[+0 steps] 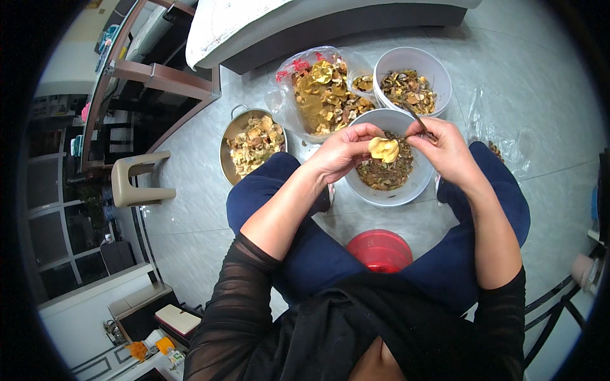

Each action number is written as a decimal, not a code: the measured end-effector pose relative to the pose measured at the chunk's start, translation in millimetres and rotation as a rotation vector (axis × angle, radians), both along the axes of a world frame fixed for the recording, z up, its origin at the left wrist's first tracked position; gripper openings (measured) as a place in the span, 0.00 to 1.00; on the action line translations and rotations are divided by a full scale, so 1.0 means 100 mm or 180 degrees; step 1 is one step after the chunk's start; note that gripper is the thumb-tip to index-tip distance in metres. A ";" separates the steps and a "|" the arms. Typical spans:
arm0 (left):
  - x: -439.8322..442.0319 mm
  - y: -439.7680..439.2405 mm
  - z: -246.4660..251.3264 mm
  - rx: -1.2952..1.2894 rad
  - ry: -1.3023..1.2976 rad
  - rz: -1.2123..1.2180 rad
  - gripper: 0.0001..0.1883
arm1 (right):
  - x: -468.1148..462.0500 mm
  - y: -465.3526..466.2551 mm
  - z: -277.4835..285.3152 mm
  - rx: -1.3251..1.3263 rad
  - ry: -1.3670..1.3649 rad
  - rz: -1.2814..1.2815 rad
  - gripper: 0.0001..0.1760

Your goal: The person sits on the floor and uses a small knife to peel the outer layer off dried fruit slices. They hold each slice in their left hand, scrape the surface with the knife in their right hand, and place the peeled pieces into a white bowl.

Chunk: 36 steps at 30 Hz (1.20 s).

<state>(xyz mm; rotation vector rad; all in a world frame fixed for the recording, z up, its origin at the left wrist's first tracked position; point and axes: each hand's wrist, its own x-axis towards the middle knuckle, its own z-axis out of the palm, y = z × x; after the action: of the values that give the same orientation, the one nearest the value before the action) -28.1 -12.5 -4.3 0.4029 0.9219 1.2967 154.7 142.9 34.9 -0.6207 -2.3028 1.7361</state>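
Between the fingers of my left hand (347, 148) is a yellow mushroom (383, 150) with a wavy cap. My right hand (441, 146) grips a thin dark tool (418, 120), perhaps a small knife, its tip pointing up and left. Both hands hover over a white plastic bucket (419, 188) holding brown and green plant scraps (386, 174). Behind it stands a second white bucket (441, 69) with mushroom pieces and debris. A clear plastic bag (286, 97) with red print holds many mushrooms (329, 95). To the left, a metal pan (225, 157) contains paler mushrooms (255, 143).
A red plastic stool or tub (380, 245) shows between my legs. A beige stool (143, 183) lies at left beside a brown-framed glass table (164, 78). Crumpled clear plastic (500, 143) rests on the tiles past my right knee. A bed or sofa (305, 28) borders the far side.
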 end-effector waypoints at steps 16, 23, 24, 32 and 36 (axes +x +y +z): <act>0.03 0.00 0.05 0.0136 0.0946 -0.0129 0.09 | 0.00 -0.12 0.01 0.0080 0.0002 0.0055 0.08; 0.01 0.00 0.13 0.0274 0.1977 0.0015 0.11 | 0.00 -0.06 -0.05 0.0234 0.0067 -0.0034 0.07; 0.02 0.00 0.14 0.0405 0.2374 0.0074 0.12 | 0.00 -0.04 -0.06 0.0367 -0.0042 0.0017 0.07; 0.09 -0.01 0.19 0.0833 0.3646 0.0005 0.16 | -0.10 -0.09 -0.02 0.0372 -0.0003 0.0075 0.08; 0.11 0.00 0.21 0.0827 0.3722 -0.0070 0.17 | -0.13 -0.11 0.02 0.0201 -0.0288 0.0256 0.09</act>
<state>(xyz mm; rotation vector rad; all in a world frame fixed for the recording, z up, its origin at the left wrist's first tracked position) -17.3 -12.8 16.4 1.4556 1.6867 1.1080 141.3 132.0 36.6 -0.6151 -2.4658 1.6949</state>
